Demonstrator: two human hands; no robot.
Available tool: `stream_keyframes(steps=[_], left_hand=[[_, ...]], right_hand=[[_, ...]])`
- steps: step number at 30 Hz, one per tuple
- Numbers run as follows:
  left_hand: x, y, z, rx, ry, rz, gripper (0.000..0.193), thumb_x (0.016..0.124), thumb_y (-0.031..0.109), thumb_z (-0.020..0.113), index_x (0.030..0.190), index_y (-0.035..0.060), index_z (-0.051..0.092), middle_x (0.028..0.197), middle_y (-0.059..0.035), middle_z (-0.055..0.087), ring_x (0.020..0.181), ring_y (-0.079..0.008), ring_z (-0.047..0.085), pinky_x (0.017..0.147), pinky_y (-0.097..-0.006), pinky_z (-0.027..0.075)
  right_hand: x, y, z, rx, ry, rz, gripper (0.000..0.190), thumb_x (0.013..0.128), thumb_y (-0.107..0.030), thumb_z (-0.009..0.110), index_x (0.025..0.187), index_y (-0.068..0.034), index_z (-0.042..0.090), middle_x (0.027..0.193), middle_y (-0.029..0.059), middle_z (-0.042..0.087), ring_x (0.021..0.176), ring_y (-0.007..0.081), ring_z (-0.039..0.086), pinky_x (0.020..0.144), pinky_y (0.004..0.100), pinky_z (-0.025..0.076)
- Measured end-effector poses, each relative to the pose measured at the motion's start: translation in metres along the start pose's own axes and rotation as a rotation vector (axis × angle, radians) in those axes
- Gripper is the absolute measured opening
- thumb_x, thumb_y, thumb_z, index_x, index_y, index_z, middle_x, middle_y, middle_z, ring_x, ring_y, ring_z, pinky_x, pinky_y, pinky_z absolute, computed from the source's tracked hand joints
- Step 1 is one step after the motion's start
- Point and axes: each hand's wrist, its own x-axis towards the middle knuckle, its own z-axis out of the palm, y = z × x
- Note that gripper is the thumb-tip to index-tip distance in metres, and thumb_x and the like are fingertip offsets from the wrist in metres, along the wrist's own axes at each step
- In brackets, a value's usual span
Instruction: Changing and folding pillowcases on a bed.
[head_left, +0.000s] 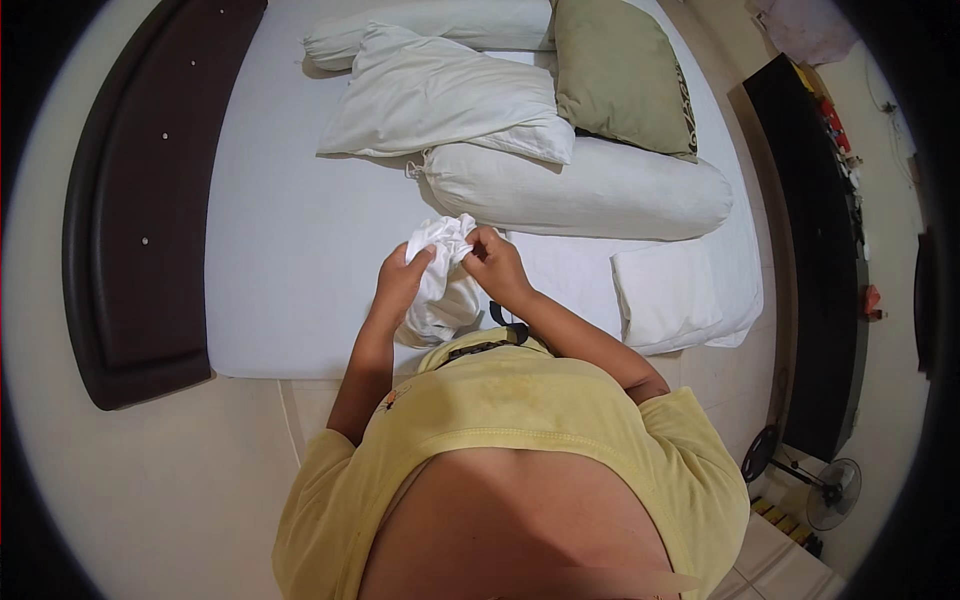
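Note:
A bunched white cloth (439, 300) is gathered between my hands in front of my waist, over the near edge of the bed. My left hand (405, 274) grips its left side, the thumb lying on top. At its upper right my right hand (491, 262) pinches the gathered rim between thumb and fingers. The lower part of the cloth hangs loose towards my yellow shirt. A folded white cloth (664, 292) lies on the bed to the right. Just beyond my hands rests a white bolster (577, 191) with a tied end.
The bed's white sheet (300, 262) reaches a dark padded headboard (150, 187) at left. Farther back lie a white pillow (450, 97), a green pillow (622, 75) and another bolster (450, 22). A long black cabinet (810, 262) and a standing fan (832, 493) are at right.

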Motion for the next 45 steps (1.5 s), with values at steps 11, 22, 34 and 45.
stream_keyframes(steps=[11, 22, 34, 45], left_hand=[[0.000, 0.019, -0.002, 0.321, -0.055, 0.317, 0.025, 0.083, 0.014, 0.056, 0.101, -0.0027, 0.058, 0.090, -0.0050, 0.061, 0.081, -0.0086, 0.054, 0.072, -0.0227, 0.044], [-0.045, 0.060, 0.010, 0.677, -0.166, 0.521, 0.024, 0.075, 0.021, 0.061, 0.093, 0.0046, 0.059, 0.083, -0.0112, 0.063, 0.066, -0.0214, 0.059, 0.061, -0.0287, 0.046], [-0.026, 0.103, -0.026, 0.473, 0.286, 0.838, 0.011, 0.083, 0.010, 0.055, 0.091, 0.0024, 0.051, 0.083, -0.0047, 0.053, 0.077, -0.0129, 0.050, 0.071, -0.0237, 0.041], [-0.032, 0.150, -0.024, 0.055, 0.262, 0.909, 0.013, 0.089, 0.009, 0.047, 0.098, -0.0005, 0.047, 0.092, -0.0038, 0.049, 0.085, -0.0088, 0.045, 0.077, -0.0213, 0.038]], right_hand=[[-0.016, -0.016, 0.005, -0.144, -0.367, -0.458, 0.015, 0.074, -0.009, 0.059, 0.087, -0.003, 0.058, 0.084, 0.0141, 0.058, 0.081, 0.0302, 0.057, 0.071, 0.0387, 0.045], [0.007, -0.036, -0.017, -0.227, -0.049, -0.426, 0.028, 0.057, -0.005, 0.068, 0.081, -0.004, 0.052, 0.074, 0.0096, 0.050, 0.073, 0.0317, 0.051, 0.071, 0.0389, 0.041], [0.010, -0.039, -0.029, 0.387, -0.726, 0.203, 0.019, 0.078, -0.019, 0.062, 0.067, -0.007, 0.050, 0.063, -0.0014, 0.056, 0.055, 0.0062, 0.048, 0.049, 0.0244, 0.039], [-0.008, -0.043, -0.002, 0.280, -0.678, 0.107, 0.032, 0.073, -0.017, 0.065, 0.096, -0.001, 0.049, 0.084, 0.0056, 0.052, 0.078, 0.0134, 0.051, 0.071, 0.0249, 0.043]])
